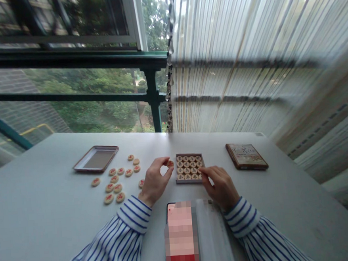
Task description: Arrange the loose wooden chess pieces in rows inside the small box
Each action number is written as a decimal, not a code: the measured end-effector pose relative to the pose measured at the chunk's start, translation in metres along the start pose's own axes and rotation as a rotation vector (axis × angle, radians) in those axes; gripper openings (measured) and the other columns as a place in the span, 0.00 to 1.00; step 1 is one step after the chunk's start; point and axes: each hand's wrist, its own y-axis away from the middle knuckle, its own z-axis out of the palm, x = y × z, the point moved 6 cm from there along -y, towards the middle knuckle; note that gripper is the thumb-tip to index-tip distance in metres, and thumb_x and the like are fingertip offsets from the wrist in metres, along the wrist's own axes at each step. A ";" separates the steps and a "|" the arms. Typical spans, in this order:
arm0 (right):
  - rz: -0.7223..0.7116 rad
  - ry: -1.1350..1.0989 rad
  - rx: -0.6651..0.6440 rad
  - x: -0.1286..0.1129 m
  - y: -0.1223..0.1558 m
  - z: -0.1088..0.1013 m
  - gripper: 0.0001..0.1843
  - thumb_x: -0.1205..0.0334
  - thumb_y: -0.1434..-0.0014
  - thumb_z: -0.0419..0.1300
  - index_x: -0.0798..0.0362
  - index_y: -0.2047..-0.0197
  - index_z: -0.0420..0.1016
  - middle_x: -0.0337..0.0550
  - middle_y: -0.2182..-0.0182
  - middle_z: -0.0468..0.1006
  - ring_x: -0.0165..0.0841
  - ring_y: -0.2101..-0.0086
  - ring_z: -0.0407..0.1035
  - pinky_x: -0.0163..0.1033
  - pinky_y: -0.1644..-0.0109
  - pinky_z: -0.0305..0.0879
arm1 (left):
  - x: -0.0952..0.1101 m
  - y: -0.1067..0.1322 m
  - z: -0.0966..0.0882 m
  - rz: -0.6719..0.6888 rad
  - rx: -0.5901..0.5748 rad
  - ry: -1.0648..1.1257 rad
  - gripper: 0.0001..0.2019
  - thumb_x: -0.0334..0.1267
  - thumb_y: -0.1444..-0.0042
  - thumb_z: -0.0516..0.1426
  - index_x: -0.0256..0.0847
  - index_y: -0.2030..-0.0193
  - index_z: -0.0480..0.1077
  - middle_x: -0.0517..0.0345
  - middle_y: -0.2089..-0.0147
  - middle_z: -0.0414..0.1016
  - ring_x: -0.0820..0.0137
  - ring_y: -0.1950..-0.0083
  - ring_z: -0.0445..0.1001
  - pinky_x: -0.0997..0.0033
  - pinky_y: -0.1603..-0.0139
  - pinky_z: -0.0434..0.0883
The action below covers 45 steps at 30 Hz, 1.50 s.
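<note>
Between the thumb and forefinger of my left hand (pixel 156 178) is a round Chinese chess piece (pixel 170 163) with a red character. Just right of it lies a small box (pixel 191 181), filled with rows of pieces bearing dark characters. My right hand (pixel 220 185) rests at the box's right edge, thumb and forefinger pinched by the pieces; whether they grip one is hidden. Left of my left hand, several loose red-marked chess pieces (pixel 114 179) are scattered on the white table (pixel 64 225). One blank-faced piece (pixel 136 161) lies among them.
An open shallow tray (pixel 97 157) sits at the back left. A closed decorated box (pixel 247 156) lies at the right. A phone (pixel 181 237) and a clear plastic sleeve (pixel 214 235) are at the front. Behind the table are a green railing (pixel 153 96) and a string curtain (pixel 232 74).
</note>
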 end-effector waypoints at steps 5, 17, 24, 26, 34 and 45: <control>0.005 0.003 0.006 0.000 0.000 -0.001 0.09 0.69 0.44 0.51 0.55 0.62 0.70 0.45 0.69 0.75 0.33 0.67 0.67 0.40 0.61 0.61 | 0.010 -0.003 0.007 0.008 -0.005 0.035 0.14 0.34 0.49 0.56 0.39 0.54 0.65 0.54 0.60 0.72 0.69 0.58 0.71 0.64 0.55 0.68; 0.045 -0.024 0.029 0.007 -0.001 -0.004 0.09 0.69 0.44 0.51 0.54 0.62 0.71 0.45 0.70 0.75 0.33 0.67 0.67 0.40 0.62 0.62 | 0.026 0.001 0.031 -0.027 -0.041 0.168 0.14 0.36 0.48 0.55 0.40 0.54 0.66 0.54 0.60 0.74 0.69 0.59 0.73 0.66 0.56 0.70; 0.155 -0.247 0.010 0.008 -0.002 -0.001 0.09 0.66 0.44 0.53 0.53 0.60 0.71 0.44 0.66 0.77 0.33 0.65 0.69 0.40 0.60 0.65 | 0.038 0.013 0.031 0.064 -0.093 0.201 0.12 0.36 0.48 0.56 0.40 0.56 0.66 0.54 0.59 0.74 0.69 0.58 0.72 0.67 0.55 0.70; 0.191 -0.311 -0.010 0.007 -0.002 0.001 0.09 0.65 0.44 0.54 0.52 0.59 0.72 0.43 0.65 0.77 0.32 0.65 0.70 0.38 0.61 0.66 | 0.044 0.015 0.032 0.105 -0.110 0.211 0.11 0.35 0.47 0.55 0.40 0.56 0.66 0.54 0.59 0.74 0.69 0.58 0.72 0.67 0.55 0.70; 0.322 -0.538 -0.048 0.010 -0.002 0.007 0.10 0.62 0.45 0.55 0.51 0.59 0.74 0.42 0.64 0.78 0.32 0.65 0.72 0.37 0.64 0.68 | 0.048 0.016 0.038 0.099 -0.147 0.285 0.10 0.33 0.48 0.56 0.41 0.57 0.67 0.57 0.60 0.74 0.71 0.58 0.72 0.70 0.56 0.70; 0.392 -0.590 -0.063 0.013 -0.002 0.008 0.09 0.62 0.46 0.56 0.52 0.63 0.75 0.42 0.67 0.79 0.32 0.68 0.71 0.35 0.69 0.65 | 0.029 0.017 0.050 -0.229 -0.207 0.622 0.10 0.38 0.48 0.55 0.38 0.59 0.70 0.54 0.60 0.76 0.69 0.59 0.74 0.68 0.55 0.72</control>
